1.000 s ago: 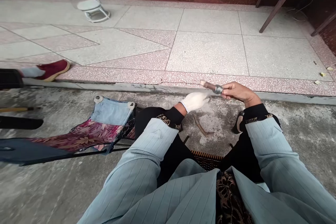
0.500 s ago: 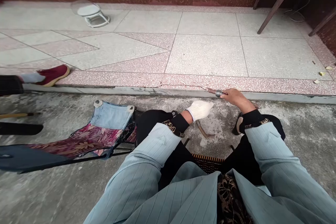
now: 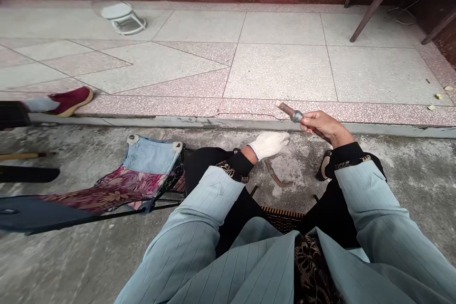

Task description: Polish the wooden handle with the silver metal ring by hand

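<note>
My right hand (image 3: 320,126), bare, is closed around one end of a short wooden stick (image 3: 284,108). Silvery wire (image 3: 297,116) is wound in a thick coil about the stick, just ahead of my fingers. From the coil a thin strand runs down to my left hand (image 3: 271,145), which wears a white knitted glove. The gloved fingers are closed at the strand's lower end; their tips are hard to make out. Below the glove a bent brown piece of wood (image 3: 277,175) lies on the concrete between my feet.
A raised tiled step (image 3: 278,71) runs across in front of me. On it stand a small white stool (image 3: 128,23) and a wooden-legged table (image 3: 374,4). To my left is a folding fabric chair (image 3: 131,180); another person's red shoe (image 3: 73,101) rests on the step's edge.
My right hand has lifted the stick slightly and tilted its far end upward, off the step's edge. The strand between both hands now shows. My left hand has barely moved.
</note>
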Available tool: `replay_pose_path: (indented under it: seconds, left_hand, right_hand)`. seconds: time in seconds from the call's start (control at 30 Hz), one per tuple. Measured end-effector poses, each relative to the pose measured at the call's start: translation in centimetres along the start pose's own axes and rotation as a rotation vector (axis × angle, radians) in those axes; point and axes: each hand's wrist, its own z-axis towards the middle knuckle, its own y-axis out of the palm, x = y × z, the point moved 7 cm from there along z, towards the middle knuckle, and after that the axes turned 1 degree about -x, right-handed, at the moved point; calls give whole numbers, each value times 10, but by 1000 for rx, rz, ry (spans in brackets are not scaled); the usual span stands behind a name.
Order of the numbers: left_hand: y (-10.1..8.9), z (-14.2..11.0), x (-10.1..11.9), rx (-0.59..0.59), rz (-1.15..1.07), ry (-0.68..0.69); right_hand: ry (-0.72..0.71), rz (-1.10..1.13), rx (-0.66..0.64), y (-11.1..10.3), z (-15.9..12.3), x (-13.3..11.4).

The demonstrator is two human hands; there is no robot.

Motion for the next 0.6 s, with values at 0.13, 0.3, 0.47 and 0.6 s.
replay_pose_path:
  seconds: [0.13, 0.3, 0.47, 0.6]
  left_hand:
    - [10, 2, -1, -49, 48, -49]
    - [22, 1, 9, -92, 73, -20]
    - [14, -3, 4, -61, 166, 22]
    - [-5, -6, -12, 7, 95, 0]
  right_hand:
    - [40, 9, 224, -13, 10, 15]
    - [236, -801, 371, -26, 19, 20]
    - [479, -1302, -88, 4, 17, 38]
    - [391, -813, -655, 46, -6, 36]
